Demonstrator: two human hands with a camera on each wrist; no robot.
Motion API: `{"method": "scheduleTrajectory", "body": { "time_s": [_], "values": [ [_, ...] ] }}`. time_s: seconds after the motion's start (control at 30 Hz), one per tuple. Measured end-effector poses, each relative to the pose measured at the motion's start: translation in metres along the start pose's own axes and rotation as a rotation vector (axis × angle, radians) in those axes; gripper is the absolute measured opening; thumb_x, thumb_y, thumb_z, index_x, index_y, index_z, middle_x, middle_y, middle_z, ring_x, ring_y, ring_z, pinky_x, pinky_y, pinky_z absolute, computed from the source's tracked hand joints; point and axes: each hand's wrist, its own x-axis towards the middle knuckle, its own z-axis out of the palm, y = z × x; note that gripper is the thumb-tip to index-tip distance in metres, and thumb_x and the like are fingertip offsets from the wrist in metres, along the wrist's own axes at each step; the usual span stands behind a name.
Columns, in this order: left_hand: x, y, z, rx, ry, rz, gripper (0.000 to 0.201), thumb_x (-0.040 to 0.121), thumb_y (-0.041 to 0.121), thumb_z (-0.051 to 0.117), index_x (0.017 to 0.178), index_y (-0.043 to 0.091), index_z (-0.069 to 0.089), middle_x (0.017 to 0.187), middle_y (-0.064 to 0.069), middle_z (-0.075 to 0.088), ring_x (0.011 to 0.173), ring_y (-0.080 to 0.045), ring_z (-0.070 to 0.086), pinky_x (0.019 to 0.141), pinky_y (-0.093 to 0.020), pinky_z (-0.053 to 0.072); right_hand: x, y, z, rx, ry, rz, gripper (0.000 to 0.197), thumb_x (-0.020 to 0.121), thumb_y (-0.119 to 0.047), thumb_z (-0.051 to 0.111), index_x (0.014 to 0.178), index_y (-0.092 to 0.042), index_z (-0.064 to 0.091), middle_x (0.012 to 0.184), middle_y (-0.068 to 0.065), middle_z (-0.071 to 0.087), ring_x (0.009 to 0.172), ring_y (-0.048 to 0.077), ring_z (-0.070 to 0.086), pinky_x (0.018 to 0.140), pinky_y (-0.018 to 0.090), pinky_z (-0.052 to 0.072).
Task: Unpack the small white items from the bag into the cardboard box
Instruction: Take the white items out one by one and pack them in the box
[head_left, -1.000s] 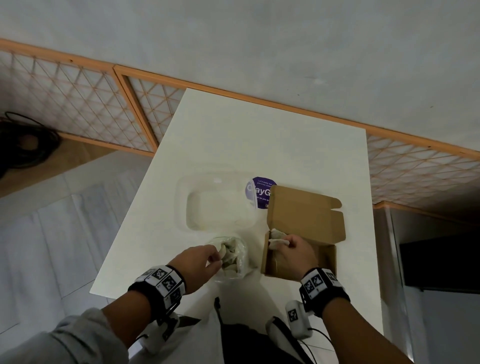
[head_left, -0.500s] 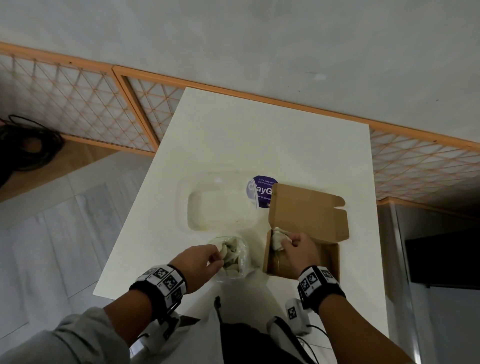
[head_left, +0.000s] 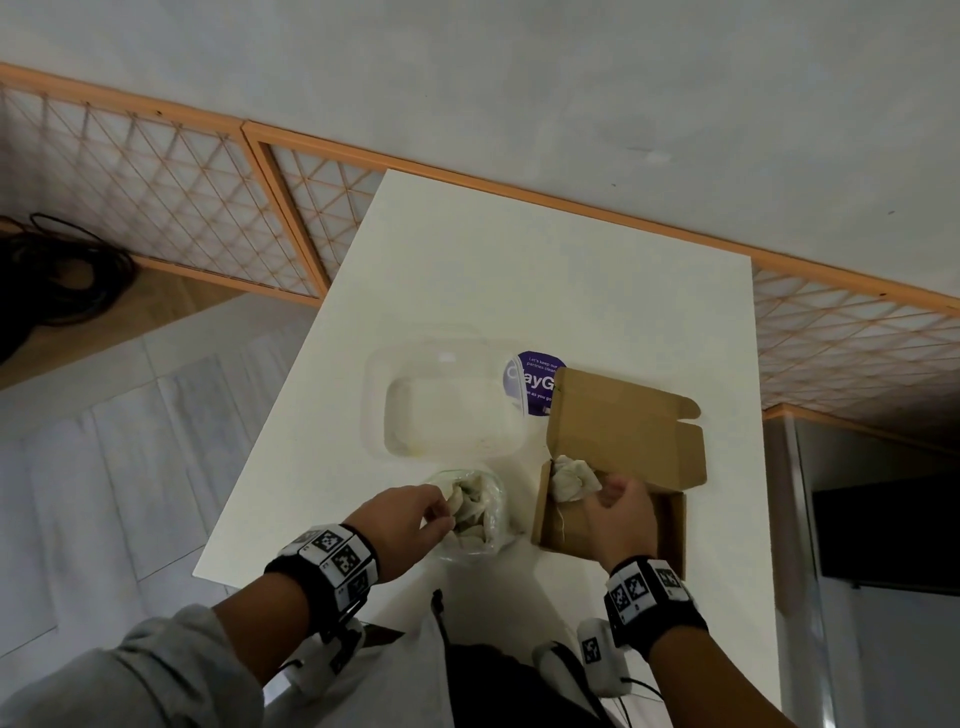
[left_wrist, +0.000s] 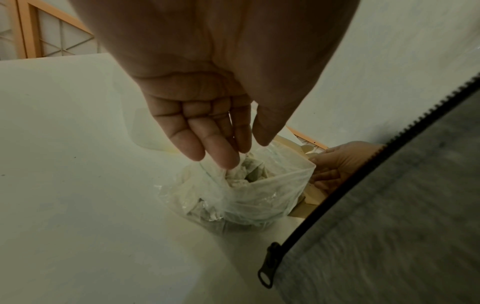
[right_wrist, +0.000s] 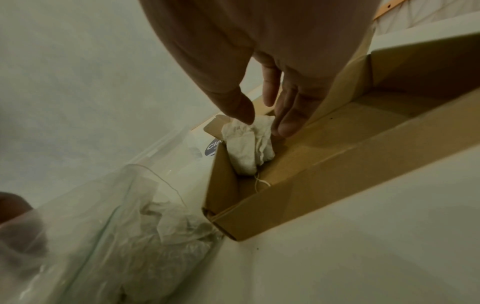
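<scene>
Small white crumpled pouches (right_wrist: 249, 144) lie under the right hand (head_left: 621, 512), whose loosely spread fingers (right_wrist: 287, 123) touch them in the far-left corner of the open brown cardboard box (head_left: 670, 525), likely tucking them aside for more. Left of it, the left hand (head_left: 402, 525) pinches the clear plastic bag's (left_wrist: 249, 197) rim, probably to keep its mouth open; more pouches fill it on the white counter (head_left: 545, 270).

The purple label (head_left: 535, 382) is half hidden behind the cardboard box (head_left: 623, 431) flap — its wording cut off.
</scene>
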Motion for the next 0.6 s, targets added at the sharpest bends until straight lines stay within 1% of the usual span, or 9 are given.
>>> {"method": "scheduleTrajectory", "body": {
  "time_s": [0.07, 0.17, 0.23, 0.27, 0.33, 0.4, 0.43, 0.53, 0.6],
  "values": [
    [-0.001, 0.0, -0.001, 0.0, -0.001, -0.001, 0.024, 0.102, 0.046, 0.054, 0.113, 0.028, 0.066, 0.11, 0.013, 0.069, 0.086, -0.008, 0.058, 0.086, -0.028, 0.049, 0.005, 0.004, 0.002, -0.047, -0.009, 0.066, 0.029, 0.097, -0.024, 0.07, 0.121, -0.011, 0.061, 0.109, 0.001, 0.063, 0.099, 0.02, 0.06, 0.085, 0.035, 0.049],
    [-0.002, 0.0, -0.002, 0.008, -0.006, 0.0, 0.025, 0.102, 0.045, 0.054, 0.113, 0.027, 0.067, 0.111, 0.012, 0.07, 0.086, -0.008, 0.058, 0.086, -0.027, 0.049, 0.017, 0.01, 0.007, -0.129, -0.072, 0.104, 0.023, 0.097, -0.027, 0.065, 0.11, -0.011, 0.074, 0.101, 0.009, 0.075, 0.094, 0.029, 0.069, 0.089, 0.04, 0.057],
    [-0.003, -0.001, -0.003, 0.009, -0.007, 0.0, 0.025, 0.102, 0.045, 0.054, 0.113, 0.028, 0.067, 0.112, 0.012, 0.07, 0.086, -0.008, 0.058, 0.086, -0.027, 0.049, 0.023, 0.006, 0.008, -0.154, -0.078, 0.103, 0.022, 0.098, -0.026, 0.061, 0.106, -0.013, 0.077, 0.103, 0.012, 0.077, 0.096, 0.031, 0.069, 0.085, 0.035, 0.054],
    [-0.003, -0.001, -0.003, 0.009, -0.008, -0.001, 0.024, 0.102, 0.045, 0.054, 0.113, 0.028, 0.066, 0.112, 0.013, 0.07, 0.085, -0.007, 0.058, 0.086, -0.027, 0.049, 0.026, 0.006, 0.009, -0.178, -0.082, 0.097, 0.023, 0.098, -0.026, 0.06, 0.105, -0.014, 0.078, 0.103, 0.011, 0.077, 0.097, 0.031, 0.069, 0.084, 0.034, 0.053],
    [-0.004, -0.002, -0.003, 0.012, -0.01, -0.001, 0.024, 0.101, 0.046, 0.054, 0.113, 0.029, 0.066, 0.112, 0.013, 0.07, 0.085, -0.006, 0.058, 0.087, -0.028, 0.05, 0.035, 0.006, 0.012, -0.202, -0.087, 0.083, 0.025, 0.096, -0.029, 0.058, 0.101, -0.019, 0.081, 0.099, 0.006, 0.078, 0.092, 0.028, 0.071, 0.084, 0.037, 0.058],
    [-0.003, -0.002, -0.003, 0.016, -0.011, 0.002, 0.024, 0.101, 0.046, 0.054, 0.113, 0.029, 0.066, 0.111, 0.013, 0.069, 0.086, -0.007, 0.058, 0.087, -0.027, 0.05, 0.041, 0.007, 0.017, -0.147, -0.113, 0.099, 0.021, 0.095, -0.032, 0.062, 0.104, -0.023, 0.079, 0.099, 0.001, 0.078, 0.09, 0.024, 0.073, 0.083, 0.042, 0.063],
    [-0.002, -0.002, -0.003, 0.017, -0.009, 0.004, 0.024, 0.101, 0.046, 0.054, 0.113, 0.029, 0.066, 0.111, 0.013, 0.069, 0.087, -0.007, 0.059, 0.086, -0.027, 0.05, 0.039, 0.004, 0.017, -0.105, -0.12, 0.103, 0.017, 0.096, -0.032, 0.066, 0.105, -0.023, 0.077, 0.1, 0.0, 0.077, 0.09, 0.021, 0.073, 0.081, 0.04, 0.063],
    [0.0, -0.003, -0.003, 0.009, 0.002, 0.011, 0.023, 0.101, 0.045, 0.054, 0.111, 0.029, 0.067, 0.111, 0.013, 0.069, 0.086, -0.007, 0.059, 0.085, -0.028, 0.049, 0.021, -0.01, 0.009, -0.053, -0.097, 0.054, 0.016, 0.095, -0.036, 0.074, 0.105, -0.025, 0.071, 0.099, -0.006, 0.071, 0.091, 0.015, 0.067, 0.071, 0.03, 0.054],
    [0.002, -0.004, -0.002, -0.003, 0.021, 0.015, 0.021, 0.1, 0.044, 0.055, 0.11, 0.03, 0.067, 0.11, 0.012, 0.067, 0.085, -0.007, 0.059, 0.086, -0.028, 0.05, 0.008, -0.017, -0.002, -0.053, -0.057, 0.008, 0.019, 0.095, -0.037, 0.074, 0.107, -0.024, 0.067, 0.1, -0.006, 0.067, 0.093, 0.015, 0.063, 0.07, 0.028, 0.047]
  ]
}}
